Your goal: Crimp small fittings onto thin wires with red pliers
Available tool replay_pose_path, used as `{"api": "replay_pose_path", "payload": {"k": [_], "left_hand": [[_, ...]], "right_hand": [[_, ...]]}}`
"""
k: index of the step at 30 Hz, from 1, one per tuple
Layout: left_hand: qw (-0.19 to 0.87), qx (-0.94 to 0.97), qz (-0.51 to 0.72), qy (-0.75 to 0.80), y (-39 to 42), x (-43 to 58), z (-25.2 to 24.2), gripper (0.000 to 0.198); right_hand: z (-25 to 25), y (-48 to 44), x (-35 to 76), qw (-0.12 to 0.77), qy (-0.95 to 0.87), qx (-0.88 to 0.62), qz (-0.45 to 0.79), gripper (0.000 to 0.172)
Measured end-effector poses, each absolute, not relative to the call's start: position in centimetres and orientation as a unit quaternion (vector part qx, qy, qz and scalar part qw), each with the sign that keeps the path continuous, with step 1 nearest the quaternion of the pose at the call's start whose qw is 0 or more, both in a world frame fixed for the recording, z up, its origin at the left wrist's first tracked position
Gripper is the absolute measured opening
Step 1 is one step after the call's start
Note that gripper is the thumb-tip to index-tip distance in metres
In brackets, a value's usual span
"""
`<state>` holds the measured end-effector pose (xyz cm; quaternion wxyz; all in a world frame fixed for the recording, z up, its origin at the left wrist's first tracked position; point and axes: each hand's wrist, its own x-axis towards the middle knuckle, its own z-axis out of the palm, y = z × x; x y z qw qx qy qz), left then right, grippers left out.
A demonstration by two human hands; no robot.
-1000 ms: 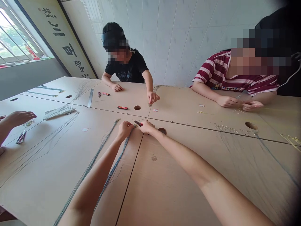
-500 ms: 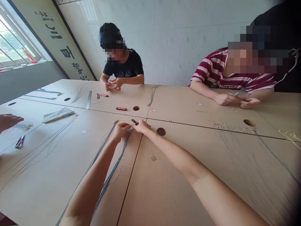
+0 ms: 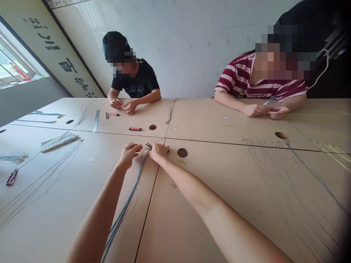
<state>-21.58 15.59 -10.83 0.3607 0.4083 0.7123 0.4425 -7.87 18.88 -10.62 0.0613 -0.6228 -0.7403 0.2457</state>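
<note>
The counter (image 3: 208, 204) fills the lower frame. A bundle of blue-grey cords (image 3: 128, 199) runs from bottom left up to the centre, where the left hand (image 3: 128, 153) pinches its end. Just right, the right hand (image 3: 158, 151) grips small pliers (image 3: 149, 145).

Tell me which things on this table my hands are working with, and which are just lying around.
In hand:
- left hand on the blue-grey cord bundle
- right hand gripping small pliers at the cord ends

Lying about:
- red-and-black lighter
- metal ruler
- loose thin cords near the far edge
- folded paper
</note>
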Motion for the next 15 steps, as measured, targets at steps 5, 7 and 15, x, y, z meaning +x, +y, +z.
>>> {"api": "replay_pose_path", "payload": {"k": [5,7,15], "left_hand": [[0.359,0.432,0.466,0.683,15.2,-21.4,-10.5,0.034],[0.342,0.454,0.469,0.676,15.1,-21.1,-10.7,0.034],[0.249,0.527,0.422,0.695,15.5,-21.3,-11.7,0.019]], "right_hand": [[-10.7,18.9,-7.8,0.063,-0.745,-0.619,0.24,0.035],[-10.7,18.8,-7.8,0.063,-0.746,-0.618,0.238,0.035],[-11.2,18.8,-7.8,0.07,-0.75,-0.616,0.23,0.036]]}}
